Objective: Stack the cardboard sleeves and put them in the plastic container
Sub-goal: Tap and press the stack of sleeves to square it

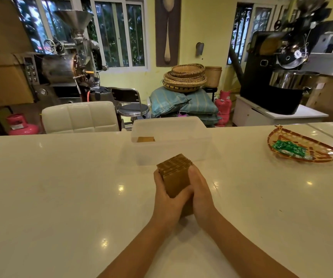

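Observation:
A stack of brown cardboard sleeves (175,173) stands on edge on the white counter, pressed between both hands. My left hand (167,199) grips its left side and my right hand (200,194) grips its right side, fingers meeting in front of the stack. Just beyond the stack stands a translucent plastic container (191,127), open at the top. Some brown cardboard sleeves (146,139) show through its left wall, lying inside.
The white counter (61,187) stretches wide on both sides. A woven tray (306,155) with green wrapped sweets (288,148) lies at the far right. Beyond the counter edge are a white chair (79,117), stools, sacks, baskets and roasting machines.

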